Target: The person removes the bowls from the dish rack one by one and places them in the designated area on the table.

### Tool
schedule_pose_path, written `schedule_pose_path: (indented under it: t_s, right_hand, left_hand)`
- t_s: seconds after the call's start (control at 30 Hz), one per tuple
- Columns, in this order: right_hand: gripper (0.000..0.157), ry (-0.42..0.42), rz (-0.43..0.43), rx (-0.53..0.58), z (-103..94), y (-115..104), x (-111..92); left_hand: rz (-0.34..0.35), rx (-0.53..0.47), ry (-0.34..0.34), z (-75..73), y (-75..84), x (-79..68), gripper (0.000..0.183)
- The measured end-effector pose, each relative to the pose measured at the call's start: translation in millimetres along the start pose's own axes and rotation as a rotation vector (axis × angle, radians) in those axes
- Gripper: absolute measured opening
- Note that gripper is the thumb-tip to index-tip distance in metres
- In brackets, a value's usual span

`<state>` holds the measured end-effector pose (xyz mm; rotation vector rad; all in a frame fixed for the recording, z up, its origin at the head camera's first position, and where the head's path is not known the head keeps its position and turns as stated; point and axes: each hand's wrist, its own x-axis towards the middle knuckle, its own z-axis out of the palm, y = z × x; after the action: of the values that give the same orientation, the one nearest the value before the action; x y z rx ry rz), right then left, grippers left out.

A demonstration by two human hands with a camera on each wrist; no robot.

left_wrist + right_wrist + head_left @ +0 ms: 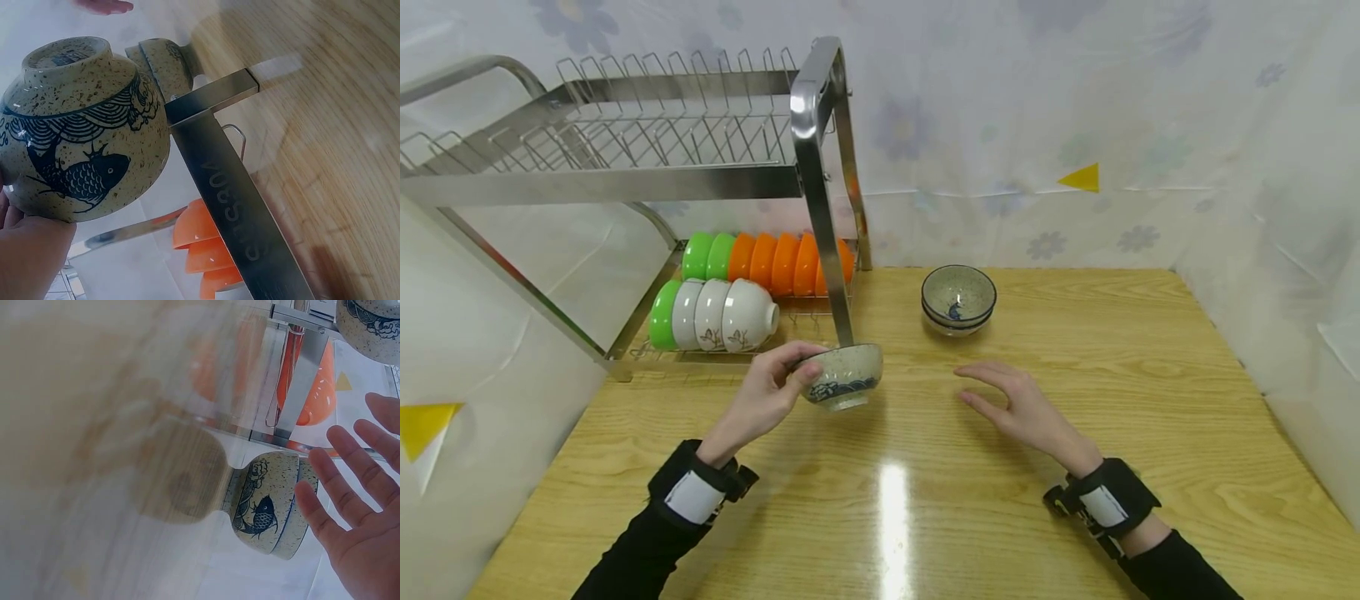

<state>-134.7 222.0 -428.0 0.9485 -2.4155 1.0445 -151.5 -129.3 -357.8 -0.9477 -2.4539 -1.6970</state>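
My left hand grasps bowl by left side of rim, thumb on outer wall. Bowl above bench, by right front corner of rack, foot down, slightly tilted; cannot tell if it touches metal. Looks glazed ceramic: probably stiff, moderately heavy, slick, likely to chip if knocked. One-sided rim pinch may let it twist; support under foot seems steadier. My right hand released, fingers relaxed, near stacked bowls; upper rim offers best hold.
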Motion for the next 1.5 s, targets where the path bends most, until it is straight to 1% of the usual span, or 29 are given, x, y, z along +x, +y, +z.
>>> schedule_pose_path:
  t_s: [0.13,0.37,0.67,0.9,1.17,1.5]
  right_hand:
    - [0.035,0.002,0.005,0.005,0.3,-0.4,-0.4]
    - [0.037,0.016,-0.001,0.002,1.6,-1.9,-0.1]
    - [0.038,0.014,0.003,0.006,1.9,-1.4,0.4]
    - [0.037,0.003,-0.003,-0.002,1.5,-4.3,2.1]
    - [0.038,-0.003,0.01,0.0,2.2,-8.1,2.6]
    - [0.04,-0.008,-0.018,0.019,3.1,-11.8,4.4]
  left_hand:
    - [-0.01,-0.003,-0.007,0.8,1.1,0.7,0.022]
    - [-0.002,-0.007,-0.021,3.9,0.4,3.3,0.022]
    - [-0.017,-0.017,-0.04,8.2,-0.6,7.3,0.022]
    - [-0.045,-0.021,-0.049,12.0,0.6,9.4,0.021]
    - [0.004,-0.012,-0.059,19.0,-1.6,11.6,0.02]
    - [0.068,0.045,-0.08,27.3,-4.9,14.1,0.018]
